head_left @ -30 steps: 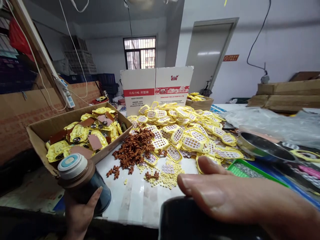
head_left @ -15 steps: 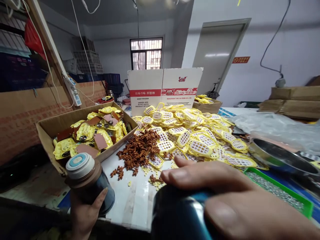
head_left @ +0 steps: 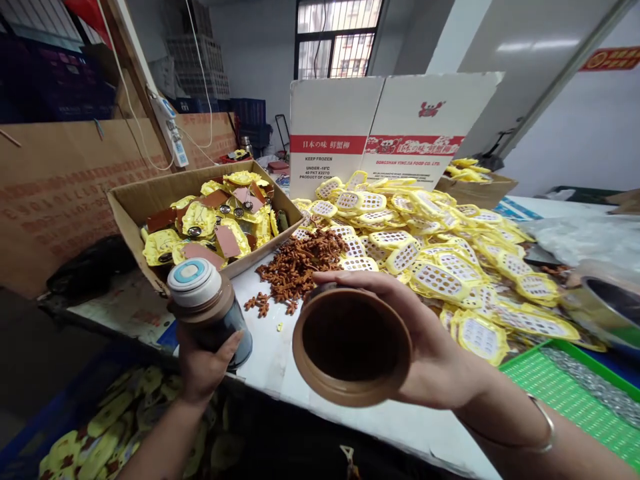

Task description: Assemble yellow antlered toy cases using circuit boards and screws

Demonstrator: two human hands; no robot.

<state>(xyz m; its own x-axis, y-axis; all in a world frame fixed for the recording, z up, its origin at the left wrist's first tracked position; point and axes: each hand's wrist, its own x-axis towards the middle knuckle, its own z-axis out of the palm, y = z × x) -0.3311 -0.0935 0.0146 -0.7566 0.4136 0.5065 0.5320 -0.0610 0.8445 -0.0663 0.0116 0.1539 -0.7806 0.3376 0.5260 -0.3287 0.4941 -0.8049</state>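
Brown cup (head_left: 353, 347) in right hand (head_left: 433, 350), capped bottle (head_left: 206, 310) in left hand (head_left: 204, 365)

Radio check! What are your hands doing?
Left hand gripping flask. Right hand holding brown-rimmed cup, opening facing camera. Brown pieces just beyond cup.

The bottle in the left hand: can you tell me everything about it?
The bottle has a dark blue body, maybe metal, a brown collar and a white stopper with a light blue ring. It slants in the picture, beside the cardboard box. The left hand holds it; I can't tell if the table touches its base.
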